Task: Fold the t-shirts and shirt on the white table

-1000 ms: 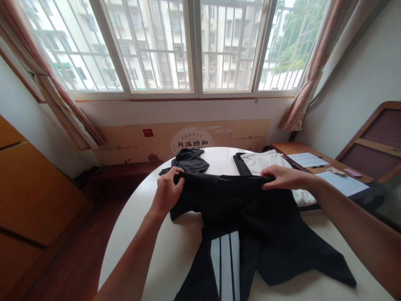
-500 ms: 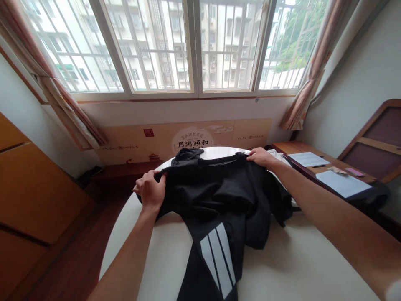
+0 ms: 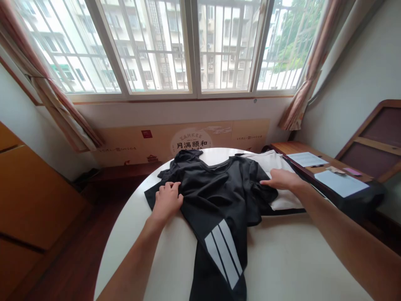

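Resting left grip [image 3: 167,201] on black T-shirt [image 3: 216,188]

The black T-shirt [image 3: 216,196], lifted before, now lies flat on the round table [image 3: 282,255].

Round white table [image 3: 275,259] here, with a black tee [image 3: 216,196] with white stripes spread out on it, a white shirt [image 3: 269,167] partly under it, and a dark bundle of cloth [image 3: 186,161] up at the far edge. Wooden desk [image 3: 294,147] alongside has papers [image 3: 340,183] on it.

My L hand [image 3: 167,201] is curled, palm down, left of centre; my R hand [image 3: 282,179] is flat, palm down, further right & far.
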A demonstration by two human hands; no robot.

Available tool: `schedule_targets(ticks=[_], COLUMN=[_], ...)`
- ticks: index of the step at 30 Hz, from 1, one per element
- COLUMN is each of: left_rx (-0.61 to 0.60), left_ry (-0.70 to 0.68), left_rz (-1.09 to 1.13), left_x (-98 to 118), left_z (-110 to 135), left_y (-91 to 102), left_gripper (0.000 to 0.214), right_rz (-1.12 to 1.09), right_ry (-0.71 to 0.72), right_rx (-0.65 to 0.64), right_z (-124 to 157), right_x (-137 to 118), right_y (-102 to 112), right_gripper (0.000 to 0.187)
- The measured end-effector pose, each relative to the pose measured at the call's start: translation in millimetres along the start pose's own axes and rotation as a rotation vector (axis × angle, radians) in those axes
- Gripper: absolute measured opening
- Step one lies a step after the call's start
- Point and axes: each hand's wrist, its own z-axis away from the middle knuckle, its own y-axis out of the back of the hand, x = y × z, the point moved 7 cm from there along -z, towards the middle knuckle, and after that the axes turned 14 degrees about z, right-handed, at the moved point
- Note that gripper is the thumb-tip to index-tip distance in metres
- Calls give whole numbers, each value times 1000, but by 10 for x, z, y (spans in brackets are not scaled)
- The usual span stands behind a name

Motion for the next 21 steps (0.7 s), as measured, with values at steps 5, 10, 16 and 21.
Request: schedule_targets(ticks=[5,10,16,21], left_rx=[8,97,349,323], left_ry=[48,94,173,-78], left_rz=[-35,9,192,341], left_x=[-40,-58,-217,233], left_z=[-4,-6,-36,127], left_y=[32,185,404,501], left_gripper=[49,32,29,18], right_rz=[-166,-634,-867,-1093], right_ry=[36,47,76,-239], right_rx=[105,325,369,147], right_z=[214,192,305,681], right_x=[179,374,376,186], right_y=[51,296,301,23], right_gripper=[22,34,29,39])
